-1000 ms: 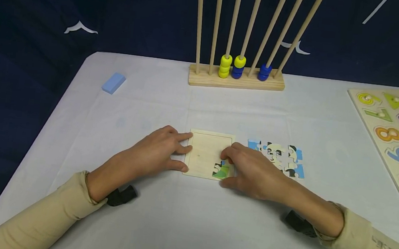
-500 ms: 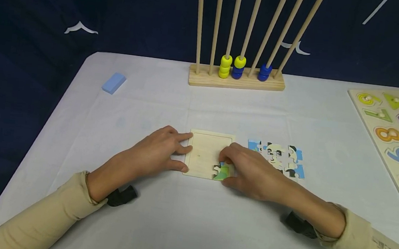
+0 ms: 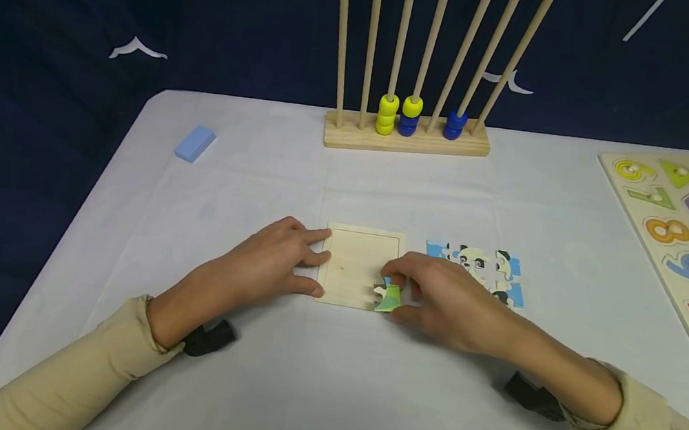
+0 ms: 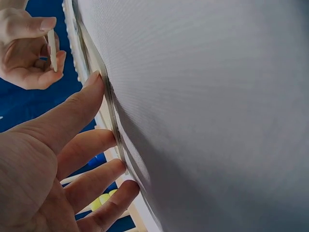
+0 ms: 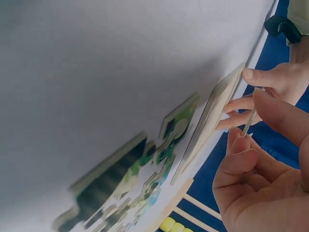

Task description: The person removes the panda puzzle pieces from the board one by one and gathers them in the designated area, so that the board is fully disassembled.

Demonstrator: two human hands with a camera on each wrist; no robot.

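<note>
My right hand (image 3: pixel 445 301) pinches a green, black and white puzzle piece (image 3: pixel 389 298) between thumb and fingers, over the lower right corner of a square wooden puzzle tray (image 3: pixel 353 250). In the left wrist view the piece (image 4: pixel 52 50) is seen edge-on, held up off the tray. My left hand (image 3: pixel 271 260) rests its spread fingertips and thumb along the tray's left edge. The tray's bare wood shows inside its outlined border. Right of the tray lie several panda puzzle pieces (image 3: pixel 503 275), partly hidden behind my right hand; the right wrist view shows them (image 5: pixel 111 179) close up.
An abacus stand (image 3: pixel 407 143) with upright rods and yellow and blue beads stands at the back of the white-covered table (image 3: pixel 241 385). A blue block (image 3: pixel 195 143) lies at the back left. A number and shape board (image 3: pixel 687 276) lies at the far right.
The puzzle piece has shifted slightly right and tilted up from the tray's corner in my right hand. My right forearm has swung a little to the right. My left hand has stayed at the tray's edge.
</note>
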